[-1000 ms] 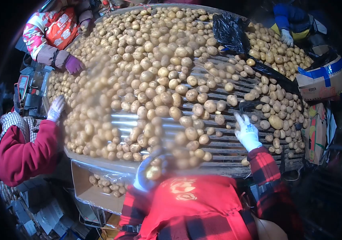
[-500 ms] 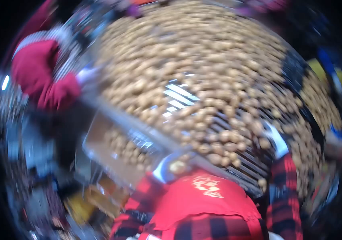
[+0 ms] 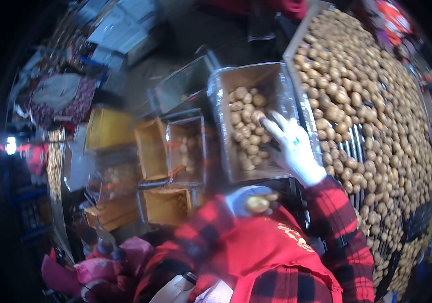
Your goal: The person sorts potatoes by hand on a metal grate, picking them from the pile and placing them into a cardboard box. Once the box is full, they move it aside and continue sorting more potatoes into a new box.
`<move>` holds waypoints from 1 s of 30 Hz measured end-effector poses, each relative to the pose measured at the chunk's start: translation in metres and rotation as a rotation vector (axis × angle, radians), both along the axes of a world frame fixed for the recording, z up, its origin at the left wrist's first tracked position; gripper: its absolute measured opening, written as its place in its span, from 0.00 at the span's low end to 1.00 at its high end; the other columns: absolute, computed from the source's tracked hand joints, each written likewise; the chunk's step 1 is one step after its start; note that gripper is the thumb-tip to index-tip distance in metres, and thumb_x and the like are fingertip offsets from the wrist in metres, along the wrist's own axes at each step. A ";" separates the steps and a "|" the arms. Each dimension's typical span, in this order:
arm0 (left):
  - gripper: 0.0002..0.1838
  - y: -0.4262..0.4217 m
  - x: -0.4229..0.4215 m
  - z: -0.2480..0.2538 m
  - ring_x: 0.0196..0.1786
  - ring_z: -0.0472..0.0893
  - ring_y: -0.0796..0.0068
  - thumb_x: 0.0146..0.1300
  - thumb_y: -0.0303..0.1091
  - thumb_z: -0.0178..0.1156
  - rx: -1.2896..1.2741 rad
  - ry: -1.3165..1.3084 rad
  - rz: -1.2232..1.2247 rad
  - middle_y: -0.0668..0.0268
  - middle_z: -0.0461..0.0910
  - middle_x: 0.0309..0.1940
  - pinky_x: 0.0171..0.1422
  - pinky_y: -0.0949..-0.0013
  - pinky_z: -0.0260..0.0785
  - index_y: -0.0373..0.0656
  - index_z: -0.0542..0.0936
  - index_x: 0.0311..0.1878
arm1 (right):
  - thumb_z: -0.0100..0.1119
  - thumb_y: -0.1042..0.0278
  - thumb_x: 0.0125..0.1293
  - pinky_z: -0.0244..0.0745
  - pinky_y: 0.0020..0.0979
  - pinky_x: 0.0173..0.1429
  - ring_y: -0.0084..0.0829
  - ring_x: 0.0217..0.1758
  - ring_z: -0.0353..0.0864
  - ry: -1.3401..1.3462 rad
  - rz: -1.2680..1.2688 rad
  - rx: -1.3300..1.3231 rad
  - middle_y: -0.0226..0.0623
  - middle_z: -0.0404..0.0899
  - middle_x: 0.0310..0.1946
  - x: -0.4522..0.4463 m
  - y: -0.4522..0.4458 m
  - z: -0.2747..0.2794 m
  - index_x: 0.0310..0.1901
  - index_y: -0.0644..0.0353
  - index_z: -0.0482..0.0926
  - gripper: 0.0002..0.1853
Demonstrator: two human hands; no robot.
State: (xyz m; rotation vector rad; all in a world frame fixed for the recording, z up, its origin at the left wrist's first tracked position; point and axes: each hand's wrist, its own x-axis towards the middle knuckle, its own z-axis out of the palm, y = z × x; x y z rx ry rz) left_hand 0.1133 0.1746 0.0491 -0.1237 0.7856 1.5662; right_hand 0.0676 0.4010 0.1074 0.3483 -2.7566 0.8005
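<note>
Against my chest, my left hand (image 3: pixel 250 201), gloved, is curled around a potato (image 3: pixel 258 204). My right hand (image 3: pixel 292 147), in a white glove, reaches over the right side of a plastic-lined cardboard box (image 3: pixel 256 76), its fingers spread just above the potatoes (image 3: pixel 246 121) inside. Whether the fingertips touch a potato cannot be made out. Beside the box on the right stands the slatted sorting table (image 3: pixel 301 83), heaped with potatoes (image 3: pixel 372 106).
Left of the box are more bins, among them a yellow crate (image 3: pixel 108 129) and a lined box (image 3: pixel 186 151) with potatoes. A person in pink (image 3: pixel 104 267) is at the lower left. Another person in red (image 3: pixel 393 22) stands across the table. White cartons (image 3: pixel 120 30) are stacked at the upper left.
The view has swung left, bringing the box to the centre and the table to the right. My right hand has moved from the table slats to over the box. My left hand still holds a potato.
</note>
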 end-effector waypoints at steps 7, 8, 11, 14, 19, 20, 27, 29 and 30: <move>0.25 -0.239 0.015 -0.031 0.56 0.82 0.62 0.65 0.29 0.67 -0.428 1.387 -0.132 0.58 0.82 0.56 0.61 0.61 0.76 0.40 0.76 0.64 | 0.65 0.75 0.56 0.80 0.44 0.60 0.52 0.55 0.83 -0.285 0.114 -0.181 0.52 0.83 0.53 0.108 0.001 -0.038 0.57 0.62 0.80 0.24; 0.24 -0.229 -0.003 0.017 0.55 0.83 0.63 0.61 0.33 0.71 -0.483 1.699 -0.328 0.60 0.83 0.54 0.60 0.61 0.77 0.41 0.79 0.60 | 0.64 0.75 0.56 0.79 0.44 0.61 0.53 0.56 0.83 -0.397 0.107 -0.208 0.52 0.83 0.53 0.122 0.002 -0.030 0.57 0.63 0.80 0.24; 0.20 -0.358 0.038 -0.112 0.55 0.83 0.53 0.65 0.44 0.62 -1.110 0.874 -0.309 0.51 0.85 0.49 0.62 0.54 0.75 0.41 0.82 0.55 | 0.59 0.64 0.65 0.76 0.46 0.63 0.51 0.58 0.81 -0.490 0.028 -0.278 0.53 0.81 0.55 0.163 -0.001 -0.041 0.59 0.63 0.79 0.22; 0.24 -0.279 -0.014 -0.067 0.58 0.82 0.52 0.69 0.47 0.59 -1.354 1.016 -0.655 0.53 0.85 0.52 0.67 0.54 0.71 0.39 0.81 0.59 | 0.58 0.61 0.68 0.76 0.46 0.63 0.52 0.56 0.81 -0.430 0.005 -0.308 0.51 0.80 0.58 0.177 -0.003 -0.043 0.62 0.61 0.77 0.23; 0.16 -0.058 -0.086 0.010 0.60 0.80 0.57 0.71 0.30 0.56 -0.665 1.506 -0.212 0.55 0.83 0.55 0.68 0.58 0.69 0.38 0.81 0.58 | 0.63 0.75 0.56 0.82 0.44 0.52 0.50 0.49 0.84 -0.080 -0.438 -0.207 0.51 0.82 0.51 0.228 0.018 -0.026 0.56 0.64 0.79 0.23; 0.15 -0.016 -0.090 0.023 0.61 0.80 0.62 0.73 0.30 0.55 -0.547 1.505 -0.242 0.57 0.82 0.55 0.70 0.62 0.67 0.35 0.81 0.58 | 0.63 0.77 0.55 0.83 0.44 0.48 0.51 0.46 0.85 -0.163 -0.617 -0.143 0.52 0.83 0.48 0.248 0.026 -0.017 0.55 0.64 0.79 0.22; 0.21 0.207 0.001 0.069 0.55 0.82 0.49 0.57 0.33 0.62 0.473 2.075 -0.434 0.51 0.82 0.53 0.61 0.53 0.75 0.41 0.83 0.55 | 0.76 0.56 0.46 0.58 0.51 0.77 0.55 0.78 0.59 -0.518 -1.323 0.155 0.57 0.57 0.77 0.455 0.024 -0.075 0.76 0.58 0.60 0.54; 0.19 0.238 0.060 0.026 0.45 0.80 0.49 0.49 0.38 0.62 0.497 1.972 -0.717 0.53 0.80 0.44 0.46 0.50 0.74 0.46 0.85 0.46 | 0.78 0.54 0.46 0.51 0.54 0.80 0.56 0.81 0.53 -0.612 -1.331 0.170 0.57 0.54 0.78 0.444 0.032 -0.078 0.80 0.58 0.52 0.60; 0.19 0.241 0.085 0.026 0.49 0.78 0.50 0.46 0.40 0.63 0.618 1.919 -0.580 0.55 0.78 0.45 0.49 0.46 0.71 0.48 0.84 0.44 | 0.78 0.54 0.47 0.50 0.55 0.81 0.56 0.81 0.52 -0.499 -1.284 0.152 0.57 0.50 0.79 0.429 0.039 -0.079 0.80 0.56 0.51 0.61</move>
